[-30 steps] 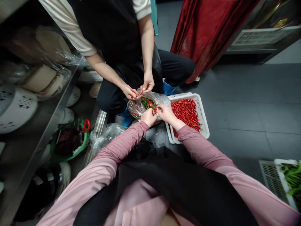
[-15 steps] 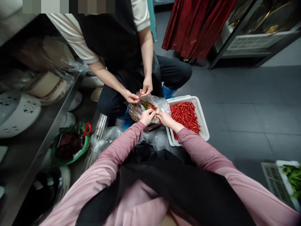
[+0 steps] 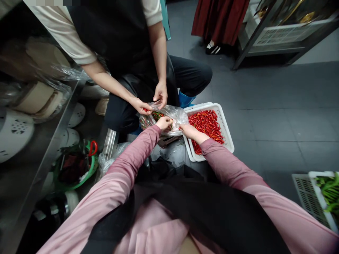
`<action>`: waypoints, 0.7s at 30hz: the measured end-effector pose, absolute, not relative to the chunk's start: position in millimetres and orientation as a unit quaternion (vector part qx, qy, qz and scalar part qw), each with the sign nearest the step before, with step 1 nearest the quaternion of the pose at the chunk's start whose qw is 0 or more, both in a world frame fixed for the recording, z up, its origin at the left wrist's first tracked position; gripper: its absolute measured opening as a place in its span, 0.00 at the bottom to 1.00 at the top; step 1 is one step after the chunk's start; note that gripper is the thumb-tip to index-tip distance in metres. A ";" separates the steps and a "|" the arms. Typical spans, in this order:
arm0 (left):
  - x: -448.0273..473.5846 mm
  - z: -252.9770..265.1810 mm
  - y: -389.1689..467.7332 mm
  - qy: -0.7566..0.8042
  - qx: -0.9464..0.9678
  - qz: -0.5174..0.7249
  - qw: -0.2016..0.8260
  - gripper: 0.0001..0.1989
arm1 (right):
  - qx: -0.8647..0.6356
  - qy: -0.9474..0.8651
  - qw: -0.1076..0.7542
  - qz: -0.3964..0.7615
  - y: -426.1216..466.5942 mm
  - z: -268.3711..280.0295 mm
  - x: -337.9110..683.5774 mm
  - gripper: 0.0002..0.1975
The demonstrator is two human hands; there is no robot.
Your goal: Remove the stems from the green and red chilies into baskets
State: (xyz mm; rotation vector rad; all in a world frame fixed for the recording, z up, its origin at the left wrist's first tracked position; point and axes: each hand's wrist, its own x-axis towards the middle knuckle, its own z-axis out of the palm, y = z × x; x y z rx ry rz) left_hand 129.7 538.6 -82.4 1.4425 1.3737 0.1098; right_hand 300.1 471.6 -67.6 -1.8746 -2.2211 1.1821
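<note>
The left hand (image 3: 164, 123) is curled over the plastic bag (image 3: 178, 113) of peppers (image 3: 158, 115), any hold hidden; by the right hand (image 3: 187, 130), nearly closed, a bit of red (image 3: 180, 128), likely a pepper, is pinched. The basket (image 3: 228, 132) of red peppers (image 3: 209, 125) is set beside the bag, seemingly for easy reach.

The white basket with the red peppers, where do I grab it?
Probably by the right side of its rim, coming from the right: the white basket has a raised edge to hook fingers under, the red peppers lie inside, and the plastic bag and right hand crowd its left.
</note>
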 end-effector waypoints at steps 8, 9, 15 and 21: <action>169.1 -119.8 567.0 0.522 0.818 -0.162 0.177 0.19 | -0.666 -0.685 -0.019 0.294 471.3 -68.4 300.1 0.21; 173.3 -122.8 566.8 0.520 0.819 -0.176 0.168 0.19 | -0.669 -0.682 -0.030 0.293 470.6 -67.3 299.8 0.20; 149.3 -113.7 562.9 0.537 0.825 -0.097 0.150 0.17 | -0.690 -0.661 -0.023 0.294 475.4 -61.6 307.1 0.16; 103.2 -75.9 536.3 0.626 0.725 0.145 0.249 0.12 | -0.645 -0.690 0.134 0.300 484.7 -62.3 290.6 0.21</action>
